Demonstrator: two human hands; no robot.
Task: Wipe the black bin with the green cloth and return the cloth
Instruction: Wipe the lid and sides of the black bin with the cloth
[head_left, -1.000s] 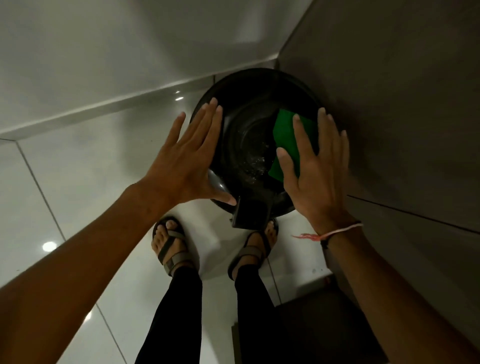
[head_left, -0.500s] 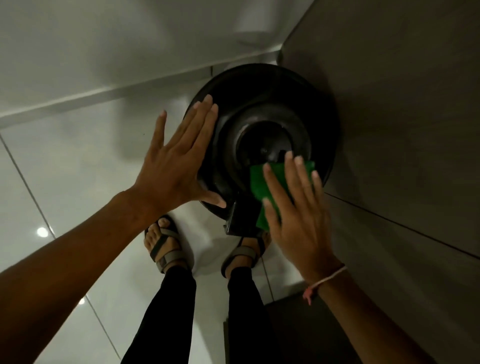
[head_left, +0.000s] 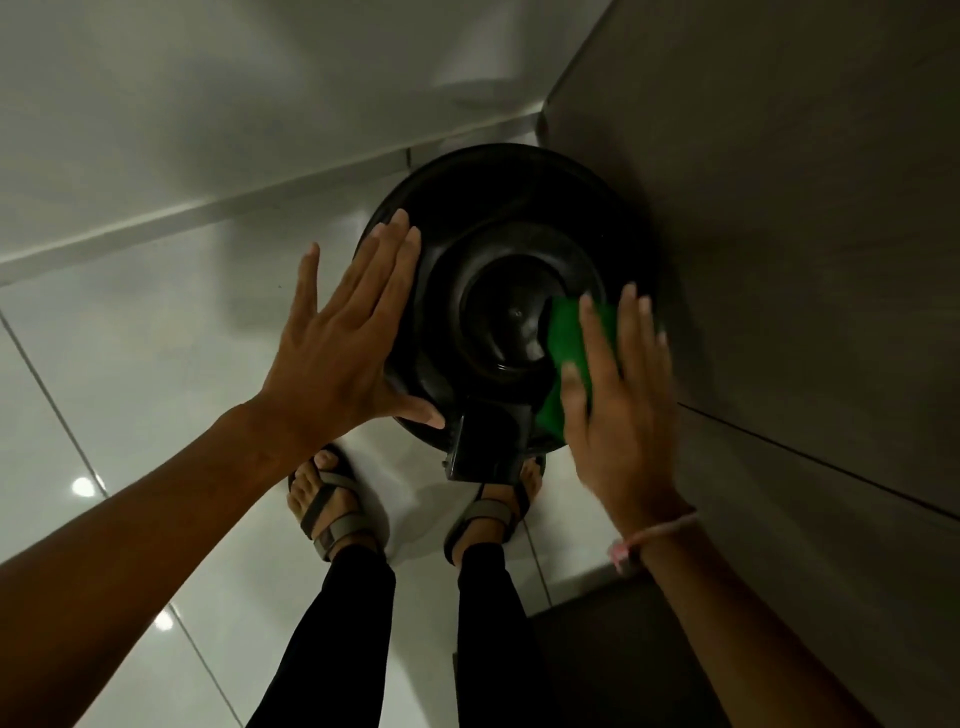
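The round black bin (head_left: 483, 218) stands on the floor in a corner, seen from above with its domed lid closed and a black pedal block at its near edge. My left hand (head_left: 343, 353) lies flat on the lid's left side, fingers spread, holding nothing. My right hand (head_left: 618, 395) presses the green cloth (head_left: 566, 338) flat against the right side of the lid. My fingers cover most of the cloth; its left edge and lower corner show.
A dark grey cabinet panel (head_left: 779, 234) rises right beside the bin on the right. A white wall with a skirting runs behind. My two sandalled feet (head_left: 332, 504) stand on glossy white floor tiles (head_left: 130, 364) just in front of the bin.
My right hand slid the green cloth from the lid's far right down to its near edge, then back up the right side. My left hand stayed on the lid's left side.
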